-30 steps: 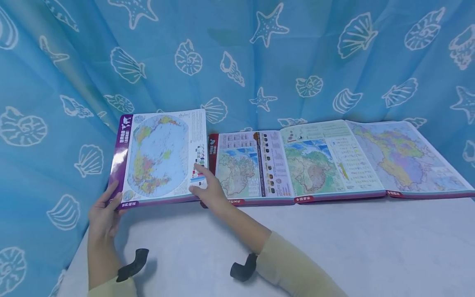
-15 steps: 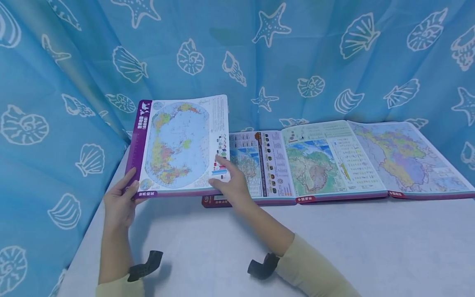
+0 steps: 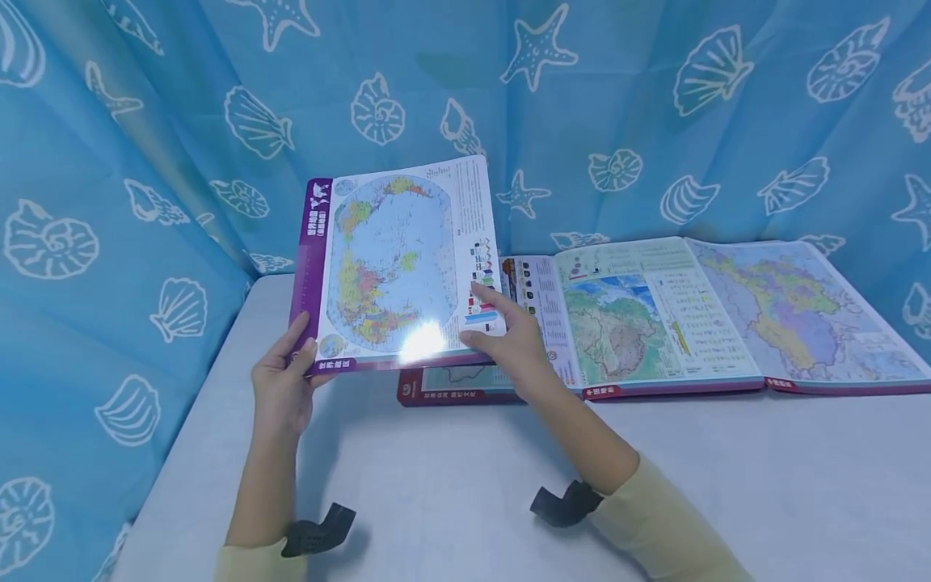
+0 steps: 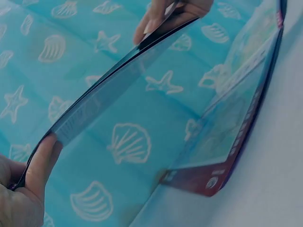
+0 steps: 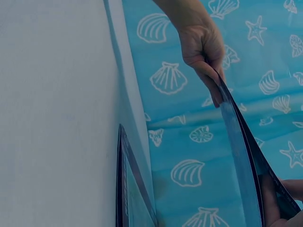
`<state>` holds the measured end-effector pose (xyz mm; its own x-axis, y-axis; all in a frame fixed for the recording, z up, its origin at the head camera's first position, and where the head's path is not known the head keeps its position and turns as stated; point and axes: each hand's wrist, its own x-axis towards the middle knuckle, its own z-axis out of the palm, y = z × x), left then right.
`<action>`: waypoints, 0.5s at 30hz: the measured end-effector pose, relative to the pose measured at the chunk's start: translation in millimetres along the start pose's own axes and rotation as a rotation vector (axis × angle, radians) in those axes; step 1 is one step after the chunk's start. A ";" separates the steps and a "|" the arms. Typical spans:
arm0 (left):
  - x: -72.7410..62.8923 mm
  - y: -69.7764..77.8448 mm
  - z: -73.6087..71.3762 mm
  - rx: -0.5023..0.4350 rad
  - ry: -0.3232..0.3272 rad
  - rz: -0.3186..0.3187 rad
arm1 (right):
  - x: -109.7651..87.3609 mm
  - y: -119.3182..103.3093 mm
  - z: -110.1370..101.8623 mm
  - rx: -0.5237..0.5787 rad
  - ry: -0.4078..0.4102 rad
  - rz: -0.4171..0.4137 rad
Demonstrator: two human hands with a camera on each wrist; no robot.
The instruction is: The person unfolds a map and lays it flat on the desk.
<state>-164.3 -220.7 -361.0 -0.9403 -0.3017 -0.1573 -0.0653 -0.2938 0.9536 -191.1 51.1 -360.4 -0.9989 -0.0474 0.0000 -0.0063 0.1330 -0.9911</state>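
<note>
A world map (image 3: 393, 242) with a purple left border is held up at a tilt, above the left end of a row of maps. My left hand (image 3: 287, 372) grips its lower left corner, thumb on the printed face. At the lower right edge, my right hand (image 3: 512, 339) has thumb and forefinger on the face and other fingers hidden behind. In the right wrist view, the held map (image 5: 244, 161) shows two thin layers parted near the right hand (image 5: 284, 208), with a finger between them. The left wrist view shows the left thumb (image 4: 40, 165) along the map's underside.
Joined map panels with red tabs lie on the white table (image 3: 451, 485): a partly covered one (image 3: 451, 380), a green terrain map (image 3: 618, 323) and a coloured region map (image 3: 793, 315). A blue shell-print curtain (image 3: 436, 65) stands behind and left. Black mounts (image 3: 320, 529) sit on both wrists.
Both hands have moved right and upward with the world map. It now stands higher, tilted more, and covers more of the leftmost red-tabbed panel.
</note>
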 end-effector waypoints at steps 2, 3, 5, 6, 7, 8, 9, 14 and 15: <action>-1.9 -2.4 4.3 0.022 -0.006 0.010 | -1.2 -0.1 -5.6 -0.021 0.002 0.016; -2.6 -4.1 6.2 0.025 -0.010 0.013 | -1.9 -0.1 -8.6 -0.028 0.002 0.028; -4.1 -7.6 10.2 0.033 -0.022 0.016 | -2.7 0.5 -15.0 -0.031 -0.002 0.033; -4.9 -9.6 12.3 0.042 -0.033 0.020 | -3.2 0.8 -18.3 -0.033 -0.004 0.034; -5.6 -11.5 14.5 0.041 -0.044 0.018 | -3.3 1.4 -21.7 -0.032 -0.006 0.032; -6.3 -13.5 16.5 0.042 -0.054 0.017 | -3.5 1.9 -25.2 -0.026 -0.010 0.027; -7.1 -15.3 18.5 0.039 -0.064 0.014 | -3.7 2.3 -28.5 -0.031 -0.009 0.031; -9.2 -22.8 27.5 0.036 -0.093 -0.007 | -5.4 2.8 -42.7 -0.043 -0.013 0.058; -9.3 -24.0 28.8 0.030 -0.099 -0.015 | -5.6 2.9 -44.9 -0.046 -0.011 0.068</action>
<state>-163.6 -184.8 -375.0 -0.9674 -0.2062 -0.1468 -0.0879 -0.2700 0.9588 -187.7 96.2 -357.3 -0.9965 -0.0472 -0.0692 0.0596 0.1819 -0.9815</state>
